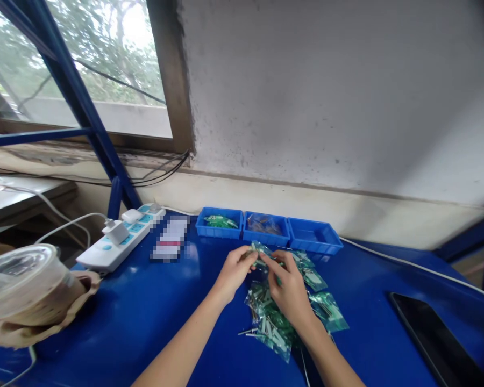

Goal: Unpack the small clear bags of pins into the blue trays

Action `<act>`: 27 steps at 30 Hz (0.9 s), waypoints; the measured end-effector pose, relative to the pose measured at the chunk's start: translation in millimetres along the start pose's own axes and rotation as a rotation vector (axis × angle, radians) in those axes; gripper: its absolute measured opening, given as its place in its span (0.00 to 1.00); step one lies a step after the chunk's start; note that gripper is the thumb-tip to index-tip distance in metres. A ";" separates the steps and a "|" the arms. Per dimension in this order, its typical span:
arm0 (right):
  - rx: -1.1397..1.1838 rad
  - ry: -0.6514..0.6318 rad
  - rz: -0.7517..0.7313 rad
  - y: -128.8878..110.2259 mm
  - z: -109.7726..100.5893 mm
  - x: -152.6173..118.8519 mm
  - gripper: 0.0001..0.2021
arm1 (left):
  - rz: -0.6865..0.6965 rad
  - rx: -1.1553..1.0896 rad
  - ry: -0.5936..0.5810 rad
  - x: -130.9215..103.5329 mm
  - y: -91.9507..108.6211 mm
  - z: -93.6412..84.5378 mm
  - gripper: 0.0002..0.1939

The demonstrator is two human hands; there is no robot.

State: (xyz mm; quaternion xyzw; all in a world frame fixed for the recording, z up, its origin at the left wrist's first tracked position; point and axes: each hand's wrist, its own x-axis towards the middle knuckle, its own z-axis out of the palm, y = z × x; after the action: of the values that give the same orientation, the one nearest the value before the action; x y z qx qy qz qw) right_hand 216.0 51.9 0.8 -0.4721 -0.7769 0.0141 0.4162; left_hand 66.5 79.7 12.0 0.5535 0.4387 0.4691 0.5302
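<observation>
Between my two hands is a small clear-and-green plastic bag (260, 248), raised over the blue table. My left hand (237, 270) pinches its left side between thumb and fingers. On the other side, the fingers of my right hand (287, 284) are closed on the same bag; what exactly lies under them is hidden. Below my hands spreads a pile of similar green plastic bags (272, 328) with thin metal and pale pieces in them. More bags (329, 310) lie to the right of my right wrist. A few thin metal rods (248, 332) stick out at the pile's left.
Three joined blue bins stand by the wall: one with green bags (221, 221), one with clear bags (264, 224), and a bare right one (315, 236). A power strip (121, 239), a lidded plastic tub (28, 285) and a black phone (438, 338) lie around the table.
</observation>
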 end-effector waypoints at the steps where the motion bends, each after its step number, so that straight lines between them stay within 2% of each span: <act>1: -0.017 -0.006 -0.006 0.5 1.0 -0.6 0.19 | 0.046 0.060 0.047 2.6 3.5 -3.8 0.17; 5: -0.007 0.018 0.055 2.5 -1.4 0.1 0.17 | 0.385 0.433 0.412 26.7 29.9 -33.6 0.13; 7: 0.017 0.031 0.107 4.5 -5.9 2.3 0.15 | 0.485 0.731 0.461 40.8 39.9 -48.9 0.13; 9: 0.028 0.034 0.158 8.4 -11.7 5.1 0.14 | 0.433 1.009 0.462 47.2 40.6 -55.7 0.16; 11: 0.028 0.021 0.195 14.2 -17.7 7.5 0.13 | 0.361 1.129 0.372 40.4 32.4 -51.3 0.20; 12: 0.027 0.006 0.210 17.4 -20.5 8.3 0.13 | 0.342 1.124 0.280 32.0 26.5 -46.0 0.20; 15: 0.037 -0.040 0.252 25.9 -27.8 8.9 0.12 | 0.268 0.986 -0.158 -2.7 10.8 -27.0 0.18; 17: 0.045 -0.045 0.270 28.3 -31.0 8.6 0.12 | 0.234 0.923 -0.357 -22.4 6.2 -18.0 0.18; 18: 0.049 -0.045 0.272 28.2 -32.2 8.5 0.12 | 0.214 0.900 -0.406 -28.5 5.4 -15.3 0.17; 20: 0.055 -0.051 0.275 25.8 -33.7 8.8 0.13 | 0.162 0.858 -0.406 -32.5 5.0 -12.5 0.14; 23: 0.090 -0.066 0.297 17.9 -34.7 10.0 0.13 | 0.123 0.756 -0.259 -26.1 4.7 -10.9 0.07; 27: 0.321 -0.110 0.468 1.9 -34.7 12.2 0.17 | 0.236 0.623 -0.081 -21.5 7.1 -6.5 0.02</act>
State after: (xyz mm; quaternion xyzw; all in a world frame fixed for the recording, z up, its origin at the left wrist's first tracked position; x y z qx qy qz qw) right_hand 237.8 49.2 30.4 -0.5653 -0.6561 0.2581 0.4281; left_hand 56.3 59.3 17.9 0.7542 0.4726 0.3481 0.2946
